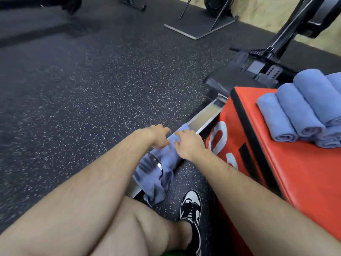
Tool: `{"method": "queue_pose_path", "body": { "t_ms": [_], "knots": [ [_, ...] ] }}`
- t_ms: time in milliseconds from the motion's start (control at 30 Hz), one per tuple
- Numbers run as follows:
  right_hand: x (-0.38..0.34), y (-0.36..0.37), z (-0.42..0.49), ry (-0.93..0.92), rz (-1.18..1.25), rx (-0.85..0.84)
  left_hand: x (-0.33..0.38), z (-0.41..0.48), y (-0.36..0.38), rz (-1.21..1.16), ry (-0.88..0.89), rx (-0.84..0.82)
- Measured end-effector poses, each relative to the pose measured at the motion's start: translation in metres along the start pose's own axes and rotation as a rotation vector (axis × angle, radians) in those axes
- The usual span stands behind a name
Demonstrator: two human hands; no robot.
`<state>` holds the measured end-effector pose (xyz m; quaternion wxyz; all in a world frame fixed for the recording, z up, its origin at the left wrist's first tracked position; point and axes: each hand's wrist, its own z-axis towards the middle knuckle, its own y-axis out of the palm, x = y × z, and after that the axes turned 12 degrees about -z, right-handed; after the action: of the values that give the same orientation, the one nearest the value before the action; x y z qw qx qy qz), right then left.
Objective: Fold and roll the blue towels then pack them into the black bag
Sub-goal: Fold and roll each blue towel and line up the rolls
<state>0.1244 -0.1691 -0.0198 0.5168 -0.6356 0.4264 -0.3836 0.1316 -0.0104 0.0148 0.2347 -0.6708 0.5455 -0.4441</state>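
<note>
The blue towel lies lengthwise along a metal rail just ahead of your knee, its near end crumpled and drooping toward the floor. You look to be at the start of a roll or fold. Next, flatten that bunched near end and keep both edges level as you turn the cloth. Your left hand and right hand sit close together at the towel's far end, arms stretched forward, fingers curled down and pinching the cloth. To the right, the rolled towels are stacked on a red box. The black bag is out of view.
</note>
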Motion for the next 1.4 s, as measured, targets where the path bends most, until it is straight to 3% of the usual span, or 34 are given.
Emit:
{"method": "queue_pose_path", "body": {
  "t_ms": [133,333,467,567,700,900,1067,1200,1400],
  "knots": [
    [-0.021,0.033,0.008,0.011,0.059,-0.113,-0.015,0.002,0.003,0.036,-0.028,-0.096],
    [-0.028,0.046,0.015,0.075,0.16,-0.03,-0.019,0.007,0.009,0.031,0.004,-0.118],
    [-0.013,0.03,0.005,0.138,0.217,0.018,-0.012,0.007,0.007,-0.106,0.082,-0.048],
    [0.011,-0.001,-0.009,0.172,0.312,0.134,0.002,0.006,0.001,-0.207,0.136,0.043],
    [0.047,-0.049,-0.035,0.222,0.32,0.326,0.047,-0.005,-0.019,-0.422,0.284,0.285],
    [0.108,-0.131,-0.093,0.151,0.515,0.692,0.144,-0.058,-0.058,-0.598,0.645,0.565],
    [0.161,-0.201,-0.166,0.178,0.481,0.932,0.242,-0.112,-0.077,-0.778,0.903,0.679],
    [0.208,-0.241,-0.241,0.242,0.383,1.105,0.329,-0.151,-0.068,-1.025,1.086,0.596],
    [0.288,-0.25,-0.352,0.314,0.247,1.102,0.449,-0.18,-0.028,-1.248,1.169,0.331]
  ]
}}
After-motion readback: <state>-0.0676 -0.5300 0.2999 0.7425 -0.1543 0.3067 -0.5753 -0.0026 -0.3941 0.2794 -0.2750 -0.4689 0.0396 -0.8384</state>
